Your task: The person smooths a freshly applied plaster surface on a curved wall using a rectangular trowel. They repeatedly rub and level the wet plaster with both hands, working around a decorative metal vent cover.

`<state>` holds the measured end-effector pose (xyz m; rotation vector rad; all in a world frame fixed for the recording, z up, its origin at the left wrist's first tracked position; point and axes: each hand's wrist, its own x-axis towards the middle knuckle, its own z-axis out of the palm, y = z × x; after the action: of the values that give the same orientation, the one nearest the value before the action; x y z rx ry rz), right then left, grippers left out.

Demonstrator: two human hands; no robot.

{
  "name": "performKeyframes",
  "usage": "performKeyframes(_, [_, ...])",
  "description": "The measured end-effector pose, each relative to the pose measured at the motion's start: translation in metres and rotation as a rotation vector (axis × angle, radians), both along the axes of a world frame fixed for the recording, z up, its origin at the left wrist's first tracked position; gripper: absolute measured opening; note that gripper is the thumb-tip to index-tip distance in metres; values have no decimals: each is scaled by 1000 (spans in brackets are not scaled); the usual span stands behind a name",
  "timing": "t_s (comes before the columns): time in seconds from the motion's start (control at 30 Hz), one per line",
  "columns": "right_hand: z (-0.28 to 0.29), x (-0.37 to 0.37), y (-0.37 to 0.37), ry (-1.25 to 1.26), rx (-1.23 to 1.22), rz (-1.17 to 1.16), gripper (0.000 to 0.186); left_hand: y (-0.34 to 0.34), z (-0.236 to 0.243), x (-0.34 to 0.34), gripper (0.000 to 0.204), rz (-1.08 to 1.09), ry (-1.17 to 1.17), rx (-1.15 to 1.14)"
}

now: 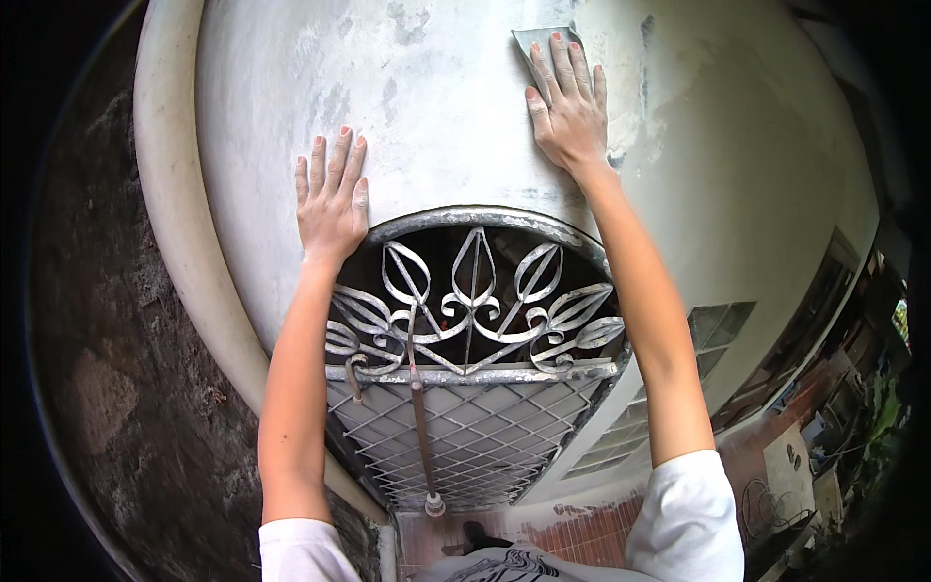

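Observation:
My right hand [570, 126] lies high on the white wall [446, 136], its fingers pressing a grey sheet of sandpaper [539, 39] against the surface. The sheet's upper edge and left corner stick out past my fingertips. Lower and to the left, my left hand [330, 213] rests flat on the same wall with its fingers apart and nothing in them. Pale dust coats both hands. Grey patches and rough, scuffed marks show on the wall around them.
Below my hands is an arched metal grille [470, 301] with leaf-shaped scrollwork, above a diamond-mesh gate panel [456, 436]. A thin rod [422, 427] hangs in front. A rounded white column edge [175, 184] and rough dark wall [107, 339] stand left. Red tiles [601, 533] lie below.

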<state>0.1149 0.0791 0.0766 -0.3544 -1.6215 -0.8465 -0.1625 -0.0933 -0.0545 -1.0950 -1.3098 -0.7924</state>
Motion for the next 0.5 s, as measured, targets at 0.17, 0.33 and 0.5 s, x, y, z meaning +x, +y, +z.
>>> performKeyframes(0.17, [-53,13,-2,-191,20,-38,59,0,-38,-12,55,24,-153,141])
performKeyframes(0.33, [-68,43,7,-190,-30,-76,59,1,-70,-12,55,25,-359,255])
performKeyframes(0.5, [-79,61,20,-128,-44,-44,57,10,-75,-2,56,20,-510,314])
